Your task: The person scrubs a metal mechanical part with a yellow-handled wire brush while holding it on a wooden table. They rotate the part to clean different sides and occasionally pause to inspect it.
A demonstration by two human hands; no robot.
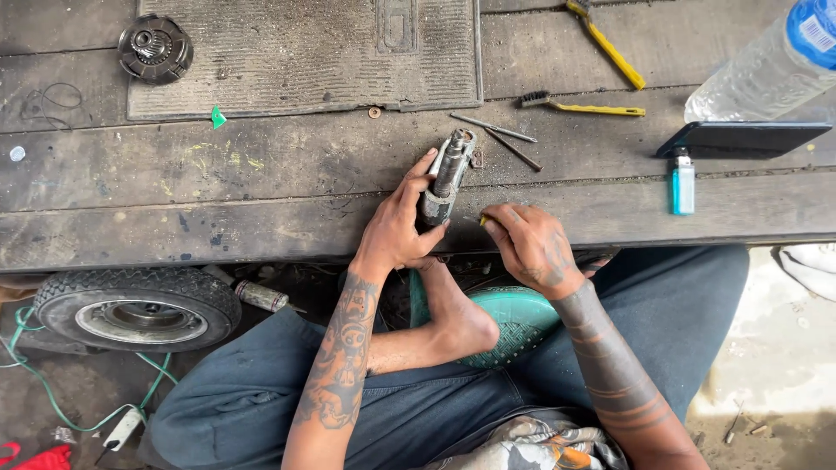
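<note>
The person sat cross-legged at the edge of a worn wooden surface point(218, 200), both tattooed forearms reaching up from the bottom of the frame toward its centre. The left hand point(399, 228) came up with the wrist bent slightly back, its fingers point(421, 167) wrapped round the lower body of a greasy metal shaft part point(446, 178), which stood tilted on the surface just above centre, its narrower grey end pointing up and a little to the right. That grip was closed firmly on the part. The right hand point(527, 244) lay just beside it, to the right, knuckles up and wrist cocked inward, its fingers curled tight and pinched on something small and yellowish at the tips; I could not make out what it was. Just beyond the part, two thin metal rods point(505, 139) lay crossed on the boards. Further toward the upper right lay a yellow-handled wire brush point(582, 106) and another yellow-handled tool point(610, 48). At the right edge were a clear plastic bottle point(758, 74), a dark phone point(740, 137) and a pale blue lighter point(683, 181). A round gear part point(155, 48) sat in the upper left on the edge of a grey rubber mat point(305, 57). Below the surface, at lower left, a small tyred wheel point(138, 306) lay on the ground, and a teal sandal point(514, 318) showed under the bare foot point(457, 318).
</note>
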